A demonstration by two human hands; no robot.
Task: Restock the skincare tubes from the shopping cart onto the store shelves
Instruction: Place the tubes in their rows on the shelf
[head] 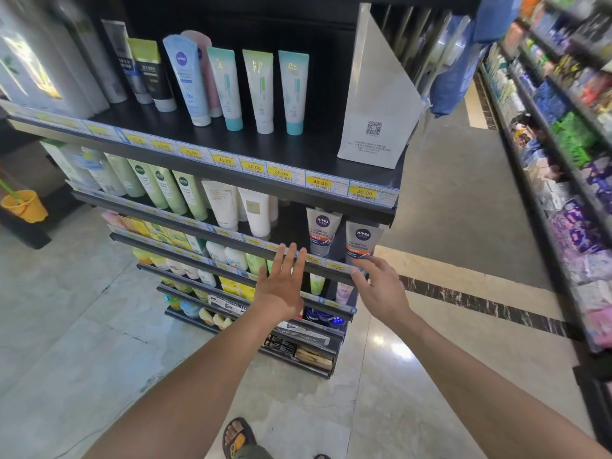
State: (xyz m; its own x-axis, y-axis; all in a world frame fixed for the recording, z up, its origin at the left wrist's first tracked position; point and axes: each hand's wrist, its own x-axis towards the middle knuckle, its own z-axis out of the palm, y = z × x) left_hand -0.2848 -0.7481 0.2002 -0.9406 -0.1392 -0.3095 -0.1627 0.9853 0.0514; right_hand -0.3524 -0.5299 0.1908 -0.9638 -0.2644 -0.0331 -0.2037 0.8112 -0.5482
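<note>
Grey plastic Nivea Men tube stands cap-down on the black metal shelf, just above the right hand. That hand's grip is loose and holds nothing, its fingertips at the shelf rail. To its left, the left hand is spread flat, also empty. The tube is likely light, squashy and slick, so pinching the stiffer cap end or crimped top seems safest. No cart shows.
</note>
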